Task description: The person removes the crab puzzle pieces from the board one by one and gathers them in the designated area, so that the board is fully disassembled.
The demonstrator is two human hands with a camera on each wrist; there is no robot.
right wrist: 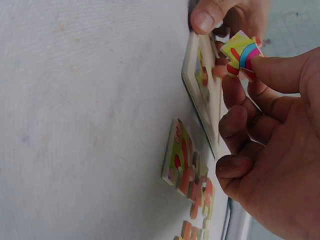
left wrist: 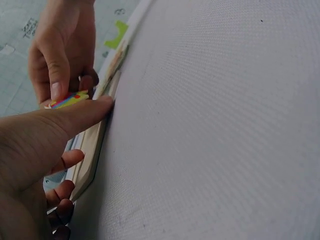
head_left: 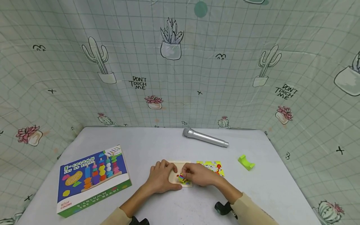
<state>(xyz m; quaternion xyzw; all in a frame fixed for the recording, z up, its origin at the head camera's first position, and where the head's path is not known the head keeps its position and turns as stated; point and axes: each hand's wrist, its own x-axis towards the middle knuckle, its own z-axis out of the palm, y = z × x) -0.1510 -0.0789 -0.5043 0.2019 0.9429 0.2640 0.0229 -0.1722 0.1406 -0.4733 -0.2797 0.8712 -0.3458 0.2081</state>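
A shallow wooden puzzle tray (head_left: 172,178) lies on the table. My left hand (head_left: 161,178) holds it at its left side, with the thumb along the near edge and the fingers by the far left part. Between thumb and fingers, my right hand (head_left: 200,175) pinches a colourful jigsaw puzzle piece (right wrist: 243,54), yellow with blue, pink and red. That piece is raised and tilted above the tray. In the right wrist view, a printed piece (right wrist: 201,72) shows inside the tray. Several loose puzzle pieces (head_left: 218,165) lie right of the tray, partly hidden by my right hand.
A boxed bead set (head_left: 94,179) lies on the left of the white table (head_left: 152,143). At the back lies a silver microphone (head_left: 206,138). A lime green curved block (head_left: 246,162) is at the right. Printed cloth (head_left: 180,78) hangs behind the table.
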